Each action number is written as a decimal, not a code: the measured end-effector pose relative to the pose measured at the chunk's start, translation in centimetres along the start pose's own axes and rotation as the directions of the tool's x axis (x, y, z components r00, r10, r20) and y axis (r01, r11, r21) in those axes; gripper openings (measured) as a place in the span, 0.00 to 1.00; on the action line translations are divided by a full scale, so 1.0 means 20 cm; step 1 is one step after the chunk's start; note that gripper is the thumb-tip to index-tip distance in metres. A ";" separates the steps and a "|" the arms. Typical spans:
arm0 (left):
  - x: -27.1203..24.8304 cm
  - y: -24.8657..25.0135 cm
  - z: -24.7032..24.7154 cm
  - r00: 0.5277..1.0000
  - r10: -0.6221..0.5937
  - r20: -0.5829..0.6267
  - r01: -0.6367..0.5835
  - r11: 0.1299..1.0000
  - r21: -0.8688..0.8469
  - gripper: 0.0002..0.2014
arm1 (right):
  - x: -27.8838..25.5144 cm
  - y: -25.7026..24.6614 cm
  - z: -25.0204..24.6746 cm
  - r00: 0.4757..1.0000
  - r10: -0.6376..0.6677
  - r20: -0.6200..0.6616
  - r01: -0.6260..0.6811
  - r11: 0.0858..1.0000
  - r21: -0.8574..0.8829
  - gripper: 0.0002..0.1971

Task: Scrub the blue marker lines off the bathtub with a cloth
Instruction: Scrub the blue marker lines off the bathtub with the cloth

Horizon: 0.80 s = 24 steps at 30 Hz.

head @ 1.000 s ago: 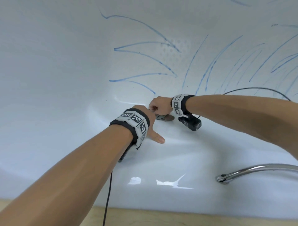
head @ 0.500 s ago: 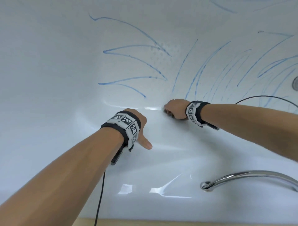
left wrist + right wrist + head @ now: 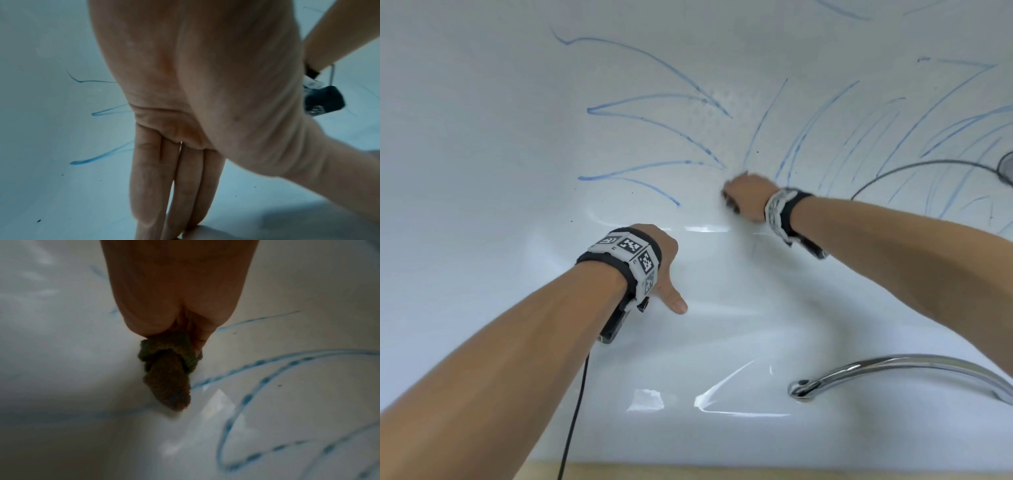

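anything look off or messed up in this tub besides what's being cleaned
Nothing looks damaged or spilled. The oddity is the blue marker lines scrawled over the white bathtub, still plentiful. A few tiny dark specks dot the surface. The right hand grips a brown cloth; the left hand presses flat.

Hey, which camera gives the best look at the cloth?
The right wrist view: the bunched brownish cloth fills the middle, sticking out of the right hand onto the bathtub. In the head view only a dark sliver shows under that blurred hand. The left wrist view shows no cloth.
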<state>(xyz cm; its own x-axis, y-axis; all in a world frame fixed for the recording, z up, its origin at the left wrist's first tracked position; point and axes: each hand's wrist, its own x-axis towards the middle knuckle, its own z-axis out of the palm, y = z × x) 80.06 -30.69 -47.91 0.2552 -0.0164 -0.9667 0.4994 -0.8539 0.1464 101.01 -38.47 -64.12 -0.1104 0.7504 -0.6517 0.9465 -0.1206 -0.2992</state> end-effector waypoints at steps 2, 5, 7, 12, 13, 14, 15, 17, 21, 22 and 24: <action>-0.01 0.00 0.00 1.000 0.000 -0.008 0.000 1.000 -0.004 0.45 | -0.14 -0.09 0.12 0.980 -0.151 0.127 0.157 0.987 -0.042 0.12; 0.00 0.00 0.00 1.000 0.003 0.022 -0.003 1.000 0.001 0.44 | -0.09 -0.03 0.05 0.987 -0.149 0.065 0.157 0.978 -0.137 0.12; 0.00 0.00 -0.01 0.999 -0.005 0.036 0.005 1.000 -0.004 0.44 | 0.02 0.05 -0.09 0.998 -0.016 -0.065 0.010 0.996 -0.094 0.10; 0.00 0.01 -0.01 0.998 -0.020 0.051 0.021 1.000 -0.016 0.44 | 0.09 0.04 -0.13 0.979 0.132 -0.153 -0.148 0.984 -0.100 0.12; -0.01 0.01 -0.02 0.998 -0.023 0.057 0.024 0.999 -0.024 0.44 | 0.07 0.02 -0.08 0.992 0.065 -0.108 -0.078 0.989 -0.122 0.12; -0.02 0.02 -0.03 0.998 -0.021 0.059 0.022 0.999 -0.028 0.43 | 0.03 -0.01 -0.03 0.998 -0.026 -0.049 0.019 0.990 -0.142 0.12; -0.03 0.03 -0.03 0.998 -0.018 0.065 0.020 0.999 -0.032 0.41 | -0.01 -0.02 0.00 0.994 -0.107 0.016 0.108 0.982 -0.152 0.11; -0.03 0.03 -0.04 0.996 -0.015 0.085 0.019 0.999 -0.048 0.39 | -0.02 0.04 -0.03 0.992 -0.128 -0.002 0.126 0.979 -0.161 0.12; -0.02 0.06 -0.10 0.983 0.079 0.167 -0.046 0.980 -0.192 0.47 | 0.12 0.25 -0.28 0.954 0.198 -0.226 -0.209 0.978 -0.027 0.10; -0.03 0.09 -0.14 0.982 0.105 0.154 -0.065 0.967 -0.248 0.49 | 0.16 0.29 -0.34 0.938 0.249 -0.240 -0.259 0.966 -0.009 0.10; -0.05 0.17 -0.23 0.979 0.180 0.097 -0.133 0.920 -0.367 0.46 | 0.18 0.33 -0.40 0.909 0.332 -0.251 -0.334 0.942 0.036 0.11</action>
<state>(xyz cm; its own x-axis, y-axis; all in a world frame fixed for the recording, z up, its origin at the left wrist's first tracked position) 85.24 -31.18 -45.47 0.2597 -0.2205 -0.9402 0.7298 -0.5927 0.3406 109.32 -31.38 -62.96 0.2896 0.8053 -0.5174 0.9175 -0.3876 -0.0897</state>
